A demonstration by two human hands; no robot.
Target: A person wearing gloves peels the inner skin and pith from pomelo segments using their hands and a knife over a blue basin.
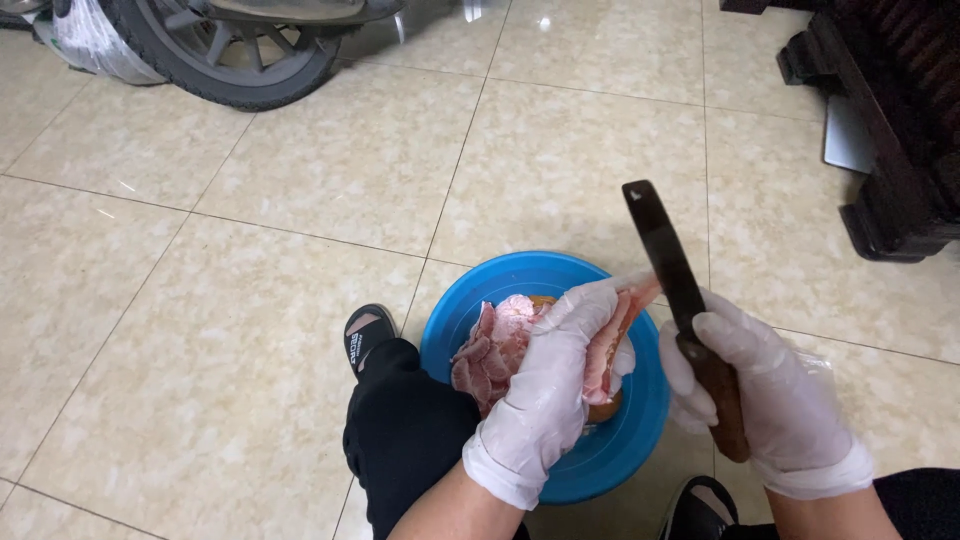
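Observation:
My left hand (548, 385), in a thin white glove, grips a slab of raw pink meat (612, 335) and holds it up over a blue round basin (610, 450) on the floor. Sliced raw meat (488, 355) lies piled in the basin on a wooden block that is mostly hidden. My right hand (765, 395), also gloved, grips the brown wooden handle of a dark-bladed knife (662, 250). The blade points up and away, its lower part resting against the held meat.
Beige tiled floor (300, 200) spreads all around. A scooter wheel (230, 60) stands at the top left. Dark wooden furniture (890, 130) stands at the right. My black-trousered knee (405, 430) and a black sandal (367, 335) sit left of the basin.

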